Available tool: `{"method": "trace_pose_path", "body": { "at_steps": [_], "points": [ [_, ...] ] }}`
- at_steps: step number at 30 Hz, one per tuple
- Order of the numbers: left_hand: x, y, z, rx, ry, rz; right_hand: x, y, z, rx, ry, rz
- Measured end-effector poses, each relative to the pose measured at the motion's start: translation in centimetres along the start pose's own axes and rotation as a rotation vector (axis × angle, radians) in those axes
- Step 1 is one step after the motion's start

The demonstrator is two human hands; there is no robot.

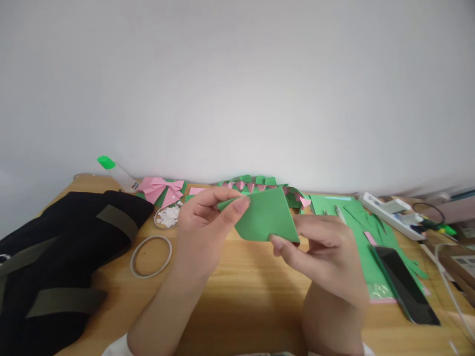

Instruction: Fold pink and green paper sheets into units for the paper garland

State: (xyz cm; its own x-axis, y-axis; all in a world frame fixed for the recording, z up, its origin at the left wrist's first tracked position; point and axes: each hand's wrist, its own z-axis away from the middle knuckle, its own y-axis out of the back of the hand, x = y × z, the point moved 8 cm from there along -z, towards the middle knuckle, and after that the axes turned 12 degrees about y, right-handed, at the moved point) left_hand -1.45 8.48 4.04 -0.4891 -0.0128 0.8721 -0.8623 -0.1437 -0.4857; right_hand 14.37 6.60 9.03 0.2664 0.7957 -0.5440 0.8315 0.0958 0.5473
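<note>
A folded piece of green paper (264, 216) is held up above the wooden table, between my two hands. My left hand (210, 222) pinches its upper left part, thumb in front and fingers behind. Thumb and fingers of my right hand (322, 247) grip the lower right corner. Behind the paper, a green and pink folded-paper strip (245, 184) lies along the wall, partly hidden. Left of it are a pink paper bow shape (161, 189) on green paper and a small round tray of white scraps (168, 216).
A pale ring (151, 256) and black cloth (74, 227) lie at the left, near a green-capped glue bottle (118, 174). At the right are green sheets (358, 247), a phone (404, 284), a power strip (391, 217) and cables.
</note>
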Motion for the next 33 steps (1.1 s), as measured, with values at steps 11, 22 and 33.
{"method": "trace_pose_path", "body": {
  "at_steps": [11,22,33],
  "points": [
    [2.4,-0.5,2.2,0.093,-0.280,-0.483,0.1,-1.2,0.0,-0.110,0.021,0.011],
    [2.6,-3.3,2.8,-0.121,-0.513,-0.837,-0.2,0.8,0.4,0.258,0.098,0.060],
    [3.1,-2.5,2.6,-0.094,-0.524,-0.779,0.1,3.4,1.4,0.288,0.036,0.132]
  ]
}}
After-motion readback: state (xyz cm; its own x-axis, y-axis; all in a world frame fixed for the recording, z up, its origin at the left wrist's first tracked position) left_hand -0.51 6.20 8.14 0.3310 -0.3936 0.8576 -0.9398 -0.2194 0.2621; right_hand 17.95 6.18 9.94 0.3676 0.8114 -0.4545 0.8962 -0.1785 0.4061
